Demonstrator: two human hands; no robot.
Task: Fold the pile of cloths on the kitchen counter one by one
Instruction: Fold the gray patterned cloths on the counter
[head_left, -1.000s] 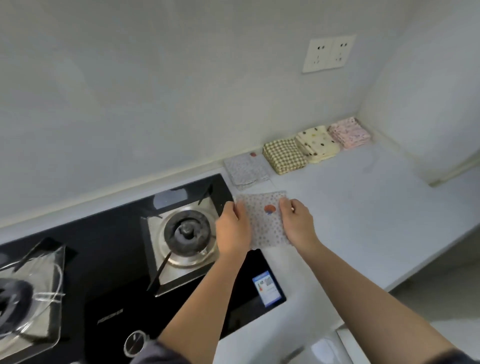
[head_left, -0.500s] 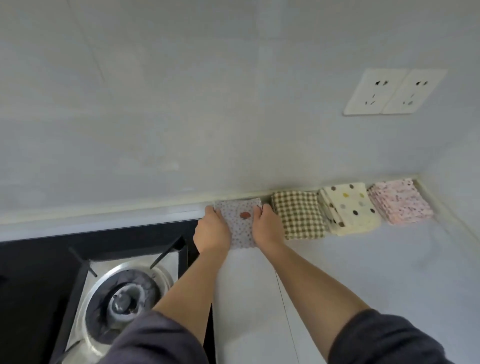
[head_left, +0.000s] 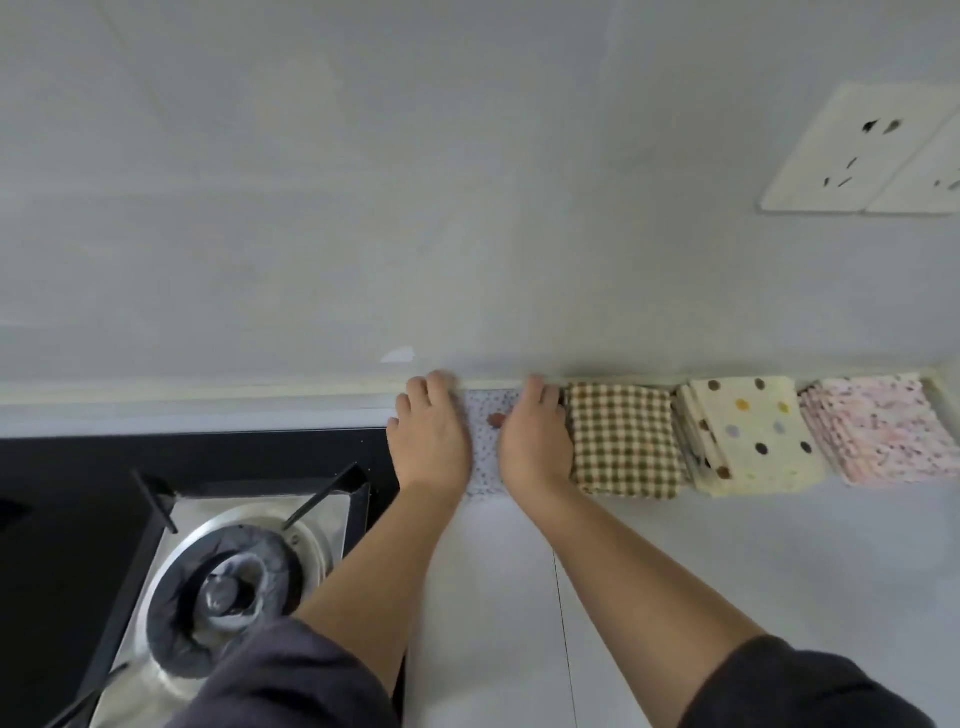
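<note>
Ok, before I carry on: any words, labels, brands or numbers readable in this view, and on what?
No readable text anywhere in this view.
wall sockets: no lettering shows.
speckled cloth: a red mark, too blurred to tell; no letters.
checked cloth, dotted cloth, pink cloth: patterns only.
hob: no label or brand in view.

Both arms (head_left: 363, 561) extend forward, converging slightly, bare below dark sleeves (head_left: 280, 675). Left hand (head_left: 431, 434) and right hand (head_left: 535, 441) lie palm down, side by side, a narrow gap between them, fingers stretched straight ahead and flat.
</note>
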